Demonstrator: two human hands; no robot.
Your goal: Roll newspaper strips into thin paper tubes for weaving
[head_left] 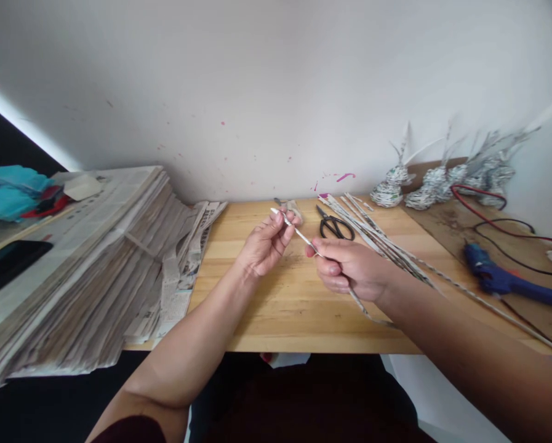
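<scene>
No box, bowl or tray showed on the wooden table (276,320); everything lay loose on its top. The left hand (264,243) had its fingertips pinched together on the far end of a thin rolled paper stick (303,238), while the right hand (349,267) was curled shut around the stick's nearer part, thumb pressed to it. The stick was held above the table, its long axis running aslant from the left fingertips, away from the person, down toward the right fist and out beneath it; the tail bent past the wrist toward the table's near edge.

Just beyond the right knuckles lay black scissors (335,226), and beside them a bundle of paper sticks (377,237) fanned out to the right. Farther right of that hand lay a blue glue gun (501,280), with small woven paper pieces (435,184) behind it. Well to the left of the left fingers stood a stack of newspapers (82,271).
</scene>
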